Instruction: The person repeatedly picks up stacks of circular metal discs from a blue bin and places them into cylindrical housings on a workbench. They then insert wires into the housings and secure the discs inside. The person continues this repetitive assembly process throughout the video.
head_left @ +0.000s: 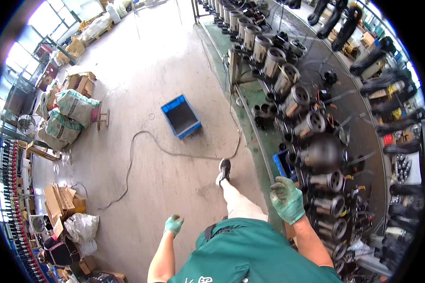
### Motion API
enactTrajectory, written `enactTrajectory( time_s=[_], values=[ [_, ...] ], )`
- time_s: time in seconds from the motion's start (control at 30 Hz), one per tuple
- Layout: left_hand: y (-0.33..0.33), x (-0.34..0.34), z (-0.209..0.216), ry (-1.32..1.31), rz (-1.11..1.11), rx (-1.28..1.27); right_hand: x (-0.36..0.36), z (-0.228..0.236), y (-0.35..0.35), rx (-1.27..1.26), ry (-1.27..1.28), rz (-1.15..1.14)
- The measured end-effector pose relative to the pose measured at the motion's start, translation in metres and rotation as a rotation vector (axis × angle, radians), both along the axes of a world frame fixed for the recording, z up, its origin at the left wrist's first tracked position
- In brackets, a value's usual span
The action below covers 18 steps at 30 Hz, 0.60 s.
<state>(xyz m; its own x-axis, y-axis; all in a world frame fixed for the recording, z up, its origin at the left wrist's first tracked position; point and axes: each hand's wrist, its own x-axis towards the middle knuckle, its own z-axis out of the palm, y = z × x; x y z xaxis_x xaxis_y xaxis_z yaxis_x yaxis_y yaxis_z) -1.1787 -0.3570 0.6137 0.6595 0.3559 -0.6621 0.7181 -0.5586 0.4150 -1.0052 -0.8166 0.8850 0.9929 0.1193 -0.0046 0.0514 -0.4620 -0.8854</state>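
Observation:
My left hand [174, 225], in a green glove, hangs over the floor with nothing in it, its fingers loosely bent. On the other side, my right hand [288, 202] wears a green glove too. Its fingers are half curled and apart, and it holds nothing. Close by the right hand is a row of metal cylindrical housings [327, 181] along the bench edge. A small blue bin [284, 165] lies just beyond that hand. Ahead on the floor stands a blue plastic crate [197, 126] with a dark inside, out of reach of both hands.
A black cable [174, 154] winds across the floor between my shoe [224, 170] and the crate. White-green sacks [63, 125] and cardboard boxes [61, 203] stand at left. Black parts [347, 28] hang beyond the workbench [359, 101]. A round dark shape [323, 152] there is blurred.

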Motion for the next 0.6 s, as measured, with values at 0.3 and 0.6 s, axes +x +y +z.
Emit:
enactTrajectory(
  time_s=[0.3,0.6],
  values=[
    [0.101,0.101,0.034,0.256,0.511,-0.064,0.297,-0.006,0.087,0.15,-0.02,0.339],
    [0.129,0.349,-0.012,0.205,0.492,-0.084,0.572,0.017,0.191,0.134,0.104,0.438]
  ],
)
